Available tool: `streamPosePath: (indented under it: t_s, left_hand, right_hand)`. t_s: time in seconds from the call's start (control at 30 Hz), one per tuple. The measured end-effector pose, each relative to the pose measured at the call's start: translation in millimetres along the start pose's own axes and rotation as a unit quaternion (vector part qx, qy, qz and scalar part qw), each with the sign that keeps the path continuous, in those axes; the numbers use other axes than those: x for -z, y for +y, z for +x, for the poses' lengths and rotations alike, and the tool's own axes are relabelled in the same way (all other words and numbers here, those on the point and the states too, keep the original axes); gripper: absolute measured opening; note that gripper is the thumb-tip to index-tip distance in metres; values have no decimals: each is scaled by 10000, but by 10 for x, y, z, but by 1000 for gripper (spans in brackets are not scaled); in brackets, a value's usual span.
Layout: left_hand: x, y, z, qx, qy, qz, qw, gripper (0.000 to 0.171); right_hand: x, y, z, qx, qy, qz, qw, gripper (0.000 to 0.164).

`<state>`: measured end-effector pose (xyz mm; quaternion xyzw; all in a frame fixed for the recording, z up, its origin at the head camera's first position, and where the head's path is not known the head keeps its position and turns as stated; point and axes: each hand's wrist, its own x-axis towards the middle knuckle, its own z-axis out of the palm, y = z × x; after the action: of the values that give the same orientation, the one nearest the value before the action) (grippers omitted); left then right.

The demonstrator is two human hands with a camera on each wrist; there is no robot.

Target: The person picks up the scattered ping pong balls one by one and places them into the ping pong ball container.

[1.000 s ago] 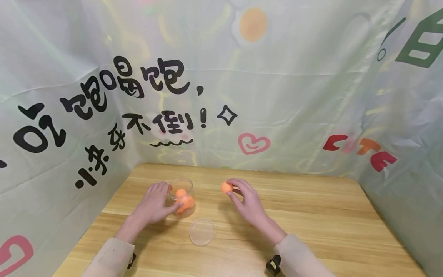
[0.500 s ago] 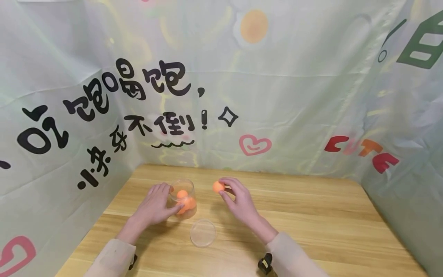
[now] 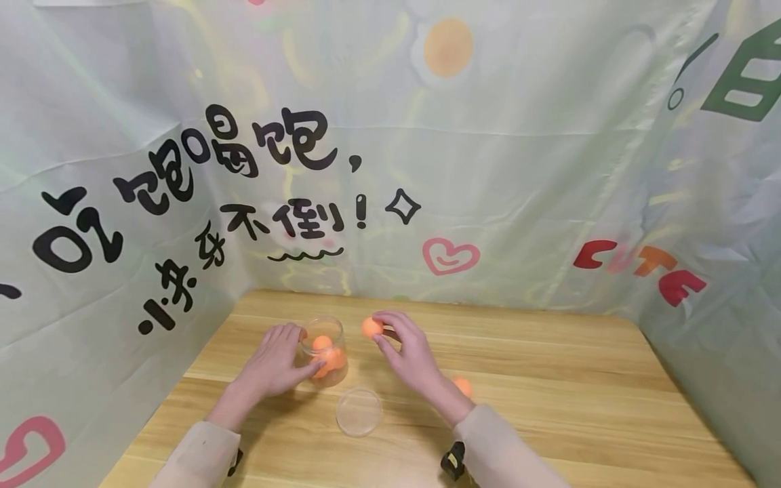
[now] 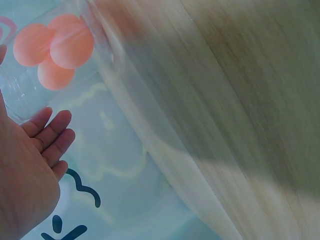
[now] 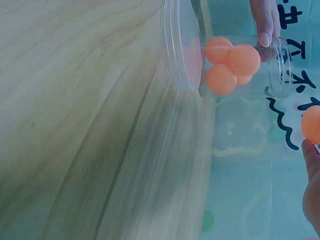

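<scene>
A clear plastic jar (image 3: 323,378) stands uncapped on the table with several orange ping-pong balls (image 4: 72,46) inside. My left hand (image 3: 268,366) holds it from the left, thumb along the near side and fingers at the rim. Between thumb and fingertips of my right hand (image 3: 405,349) is another orange ping-pong ball (image 3: 372,328), raised to the right of the jar's mouth. In the right wrist view, that ball (image 5: 312,124) shows at the right edge, apart from the jar. A round clear lid (image 3: 358,412) lies in front of the jar.
One more orange ball (image 3: 462,388) lies on the wooden table (image 3: 579,400), partly behind my right forearm. A printed cloth backdrop (image 3: 518,176) rises behind the table and along both sides.
My right hand has carried its ball leftward, closer to the jar. The ball beside my right forearm has come into sight. My left hand still holds the jar.
</scene>
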<state>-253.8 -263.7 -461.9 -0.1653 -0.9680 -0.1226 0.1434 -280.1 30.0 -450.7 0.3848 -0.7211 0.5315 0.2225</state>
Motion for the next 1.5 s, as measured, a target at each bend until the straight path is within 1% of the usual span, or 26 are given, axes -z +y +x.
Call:
streamPosePath:
  t_s: [0.3,0.47,0.87,1.1,1.3,1.5]
  left_hand:
    - [4,2,-11,-19,54,-13,10000,69]
    - [12,1,-14,-33,59,-2,10000,69]
    - [14,-5,-14,-76,80,28,9999,68]
    - [10,-14,-5,-99,94,52,9999,68]
    - [4,-30,4,-138,99,31,9999,69]
    - [-3,-34,10,-163,83,95,9998,69]
  right_hand:
    - [-171,66,33,-174,32,247,9995,34]
    - [-231,51,70,-230,-21,350,9991,34]
    - [-311,-15,161,-379,-317,212,9986,31]
    - [-398,-8,209,-258,-335,163,9990,31]
    - [-470,-6,252,-418,-431,236,9979,33]
    - [-536,-14,292,-433,-501,82,9978,32]
